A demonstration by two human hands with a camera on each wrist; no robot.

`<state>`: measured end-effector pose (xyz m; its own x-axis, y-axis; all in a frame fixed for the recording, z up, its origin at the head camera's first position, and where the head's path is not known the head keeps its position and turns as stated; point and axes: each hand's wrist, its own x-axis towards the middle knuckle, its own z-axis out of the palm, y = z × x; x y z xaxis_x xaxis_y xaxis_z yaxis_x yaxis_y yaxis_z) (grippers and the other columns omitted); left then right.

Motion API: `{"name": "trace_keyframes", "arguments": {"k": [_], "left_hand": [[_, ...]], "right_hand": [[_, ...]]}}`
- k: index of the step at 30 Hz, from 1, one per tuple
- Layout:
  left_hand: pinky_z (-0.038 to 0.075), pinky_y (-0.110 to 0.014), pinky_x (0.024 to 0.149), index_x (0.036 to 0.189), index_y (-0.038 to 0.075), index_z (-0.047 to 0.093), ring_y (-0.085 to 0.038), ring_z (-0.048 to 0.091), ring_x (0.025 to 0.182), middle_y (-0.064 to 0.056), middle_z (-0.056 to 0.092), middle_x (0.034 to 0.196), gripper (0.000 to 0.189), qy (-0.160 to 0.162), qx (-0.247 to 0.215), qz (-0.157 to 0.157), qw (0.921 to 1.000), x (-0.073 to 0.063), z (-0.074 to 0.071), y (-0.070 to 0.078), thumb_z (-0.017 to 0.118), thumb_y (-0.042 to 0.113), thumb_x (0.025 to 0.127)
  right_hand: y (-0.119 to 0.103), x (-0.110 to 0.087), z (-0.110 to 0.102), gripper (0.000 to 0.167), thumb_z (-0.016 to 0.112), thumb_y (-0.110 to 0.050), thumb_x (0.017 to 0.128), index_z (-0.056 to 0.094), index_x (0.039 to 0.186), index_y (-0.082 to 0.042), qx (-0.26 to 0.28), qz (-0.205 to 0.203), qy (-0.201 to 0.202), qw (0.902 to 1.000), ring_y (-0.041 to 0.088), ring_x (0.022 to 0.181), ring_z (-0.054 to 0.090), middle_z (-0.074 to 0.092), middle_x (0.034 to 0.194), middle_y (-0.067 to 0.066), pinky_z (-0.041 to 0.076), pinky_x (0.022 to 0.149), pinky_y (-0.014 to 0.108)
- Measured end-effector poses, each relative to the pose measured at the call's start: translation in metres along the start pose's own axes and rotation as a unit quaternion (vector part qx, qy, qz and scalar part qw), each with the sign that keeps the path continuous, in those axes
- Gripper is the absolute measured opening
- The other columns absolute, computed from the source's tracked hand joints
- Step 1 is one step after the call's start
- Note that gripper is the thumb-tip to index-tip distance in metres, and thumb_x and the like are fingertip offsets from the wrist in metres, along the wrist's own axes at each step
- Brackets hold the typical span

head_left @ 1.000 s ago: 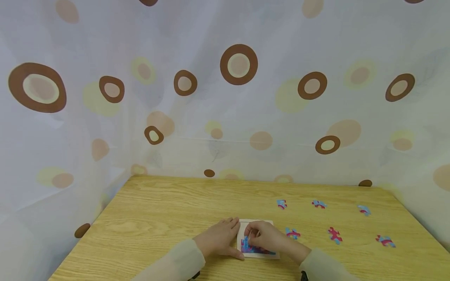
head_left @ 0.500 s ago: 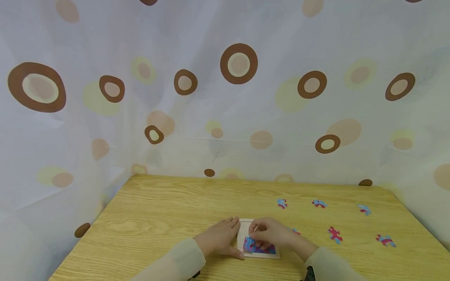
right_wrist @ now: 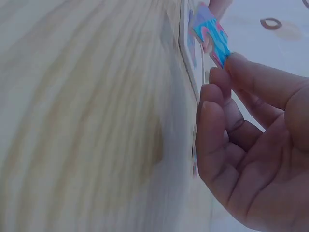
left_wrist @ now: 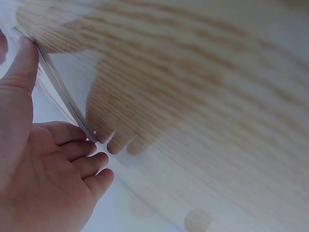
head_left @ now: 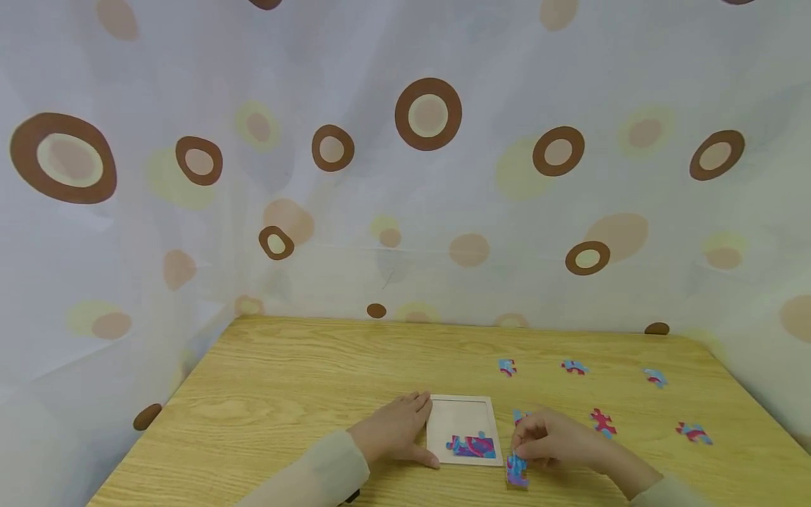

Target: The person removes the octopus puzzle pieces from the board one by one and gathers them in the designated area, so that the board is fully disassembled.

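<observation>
Between thumb and fingertips, my right hand (head_left: 554,443) pinches a blue and purple puzzle piece (head_left: 516,472) just right of the puzzle frame's lower right corner. The right wrist view shows that piece (right_wrist: 211,35) held by one end. My left hand (head_left: 395,428) lies along the left edge of the white puzzle frame (head_left: 460,461), fingers extended and thumb at the lower corner. In the left wrist view, the thumb and fingers of the left hand (left_wrist: 53,159) touch the frame's side. Joined purple and blue pieces (head_left: 474,446) sit in the frame's lower right part.
Loose puzzle pieces lie to the right on the wooden table (head_left: 304,380): a red one (head_left: 602,421), a pink and blue one (head_left: 694,432), and several others farther back. One piece (head_left: 519,416) is partly behind the right hand. A spotted sheet (head_left: 431,211) hangs behind the table.
My right hand has lifted the blue and purple piece out of the frame's lower left and carried it right, past the frame's edge. My left hand has stayed in place.
</observation>
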<state>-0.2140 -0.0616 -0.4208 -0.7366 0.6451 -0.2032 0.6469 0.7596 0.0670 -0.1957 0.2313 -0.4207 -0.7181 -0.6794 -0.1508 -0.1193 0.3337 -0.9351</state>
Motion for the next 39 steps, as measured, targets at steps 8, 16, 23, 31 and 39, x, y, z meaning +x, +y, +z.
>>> {"name": "trace_keyframes", "arguments": {"k": [8, 16, 23, 31, 39], "left_hand": [[0.022, -0.032, 0.108, 0.142, 0.002, 0.033, -0.023, 0.026, 0.133, -0.011, 0.027, 0.147, 0.094, 0.006, 0.01, 0.009, 0.9999, 0.002, 0.002, -0.002, 0.052, 0.067, 0.077], [0.022, -0.031, 0.108, 0.143, 0.003, 0.032, -0.023, 0.025, 0.134, -0.01, 0.027, 0.147, 0.093, -0.001, -0.002, 0.002, 1.0, 0.001, 0.001, -0.002, 0.053, 0.066, 0.078], [0.021, -0.033, 0.108, 0.143, 0.003, 0.032, -0.023, 0.025, 0.134, -0.01, 0.026, 0.147, 0.093, -0.002, -0.002, 0.006, 1.0, 0.0, -0.001, 0.0, 0.052, 0.066, 0.078], [0.022, -0.033, 0.108, 0.143, 0.003, 0.032, -0.023, 0.025, 0.134, -0.01, 0.026, 0.147, 0.093, 0.002, -0.005, 0.008, 1.0, 0.0, 0.001, -0.001, 0.052, 0.066, 0.078], [0.022, -0.032, 0.108, 0.143, 0.003, 0.032, -0.022, 0.025, 0.134, -0.009, 0.027, 0.147, 0.092, -0.001, -0.008, 0.007, 0.9999, -0.001, -0.001, -0.002, 0.053, 0.065, 0.078]], "right_hand": [[0.015, -0.035, -0.006, 0.016, 0.056, -0.005, 0.09, 0.063, 0.086, 0.008, 0.018, -0.016, -0.043, 0.9988, 0.001, 0.049, 0.039, 0.05, 0.061, -0.004, 0.027, 0.042, 0.014], [0.014, -0.045, 0.01, 0.014, 0.059, -0.006, 0.086, 0.066, 0.082, 0.006, 0.044, 0.032, -0.025, 0.9982, 0.003, 0.051, 0.04, 0.054, 0.064, -0.004, 0.036, 0.047, 0.015], [0.009, -0.045, 0.017, 0.01, 0.062, -0.005, 0.083, 0.069, 0.078, -0.001, -0.001, 0.044, 0.0, 0.999, 0.003, 0.053, 0.044, 0.057, 0.063, -0.005, 0.038, 0.049, 0.015], [0.006, -0.044, 0.017, 0.009, 0.061, -0.003, 0.083, 0.067, 0.078, 0.001, -0.005, 0.034, -0.003, 0.9994, 0.003, 0.053, 0.043, 0.055, 0.062, -0.005, 0.037, 0.048, 0.015], [-0.003, -0.021, 0.01, 0.008, 0.064, -0.007, 0.084, 0.064, 0.088, 0.001, -0.069, -0.001, 0.02, 0.9975, 0.004, 0.062, 0.048, 0.056, 0.071, -0.002, 0.041, 0.053, 0.019]]}}
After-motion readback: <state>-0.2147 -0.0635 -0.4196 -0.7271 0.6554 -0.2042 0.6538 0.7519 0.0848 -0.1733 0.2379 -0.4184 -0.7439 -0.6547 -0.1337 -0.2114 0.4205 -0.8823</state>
